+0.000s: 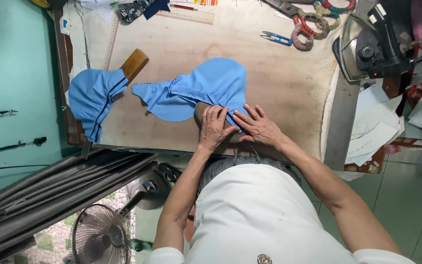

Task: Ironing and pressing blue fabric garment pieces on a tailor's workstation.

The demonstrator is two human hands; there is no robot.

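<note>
A blue fabric piece (201, 88) with a rounded top and gathered left end lies on the padded pressing table (279, 83). My left hand (214, 128) presses flat on the fabric's lower right edge, fingers together. My right hand (258, 125) lies right beside it, fingers spread, pinning the same edge near the table's front. Neither hand grips anything. A second blue gathered piece (93, 98) lies at the table's left end, draped over a wooden pressing block (134, 63).
An iron (367, 46) rests at the table's right end. Small blue snips (275, 37), large shears (284, 7) and fabric-wrapped rings (308, 27) lie at the back right, rulers (191, 17) at the back. A fan (101, 234) stands on the floor at left; paper patterns (372, 132) lie at right.
</note>
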